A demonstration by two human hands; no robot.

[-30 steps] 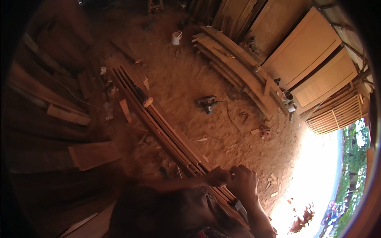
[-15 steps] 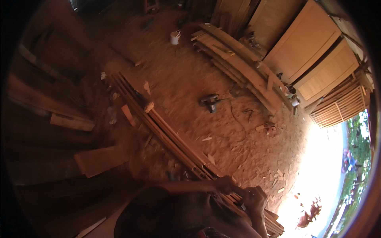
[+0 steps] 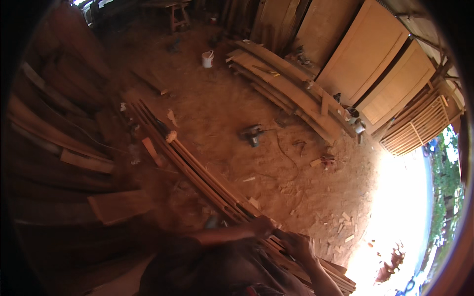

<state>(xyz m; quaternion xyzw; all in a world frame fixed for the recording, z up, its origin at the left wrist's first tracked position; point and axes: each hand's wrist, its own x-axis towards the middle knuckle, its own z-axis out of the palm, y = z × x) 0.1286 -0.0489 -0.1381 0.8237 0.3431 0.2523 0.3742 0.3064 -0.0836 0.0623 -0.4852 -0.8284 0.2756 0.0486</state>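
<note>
Long, narrow wooden strips (image 3: pixel 197 170) run diagonally from the far left toward the near right, lying side by side. Over their near part, my left hand (image 3: pixel 264 226) is closed, its arm reaching across from the left. Close beside it on the right is my right hand (image 3: pixel 296 245), also with bent, closed fingers. Both hands are in shadow, and whatever they grip between them is too dark to make out. Beneath and beyond the right forearm, more strip ends (image 3: pixel 338 276) show.
A corded power tool (image 3: pixel 253 134) lies on the sandy floor. Stacked planks (image 3: pixel 286 74) stand beyond it, near leaning door panels (image 3: pixel 363 54). A white bucket (image 3: pixel 208 59) is at the back. Boards (image 3: pixel 118 204) crowd the left; wood scraps (image 3: pixel 345 224) litter the right.
Both hands have moved a little left along the strips, staying close together. The whole view has shifted slightly too.
</note>
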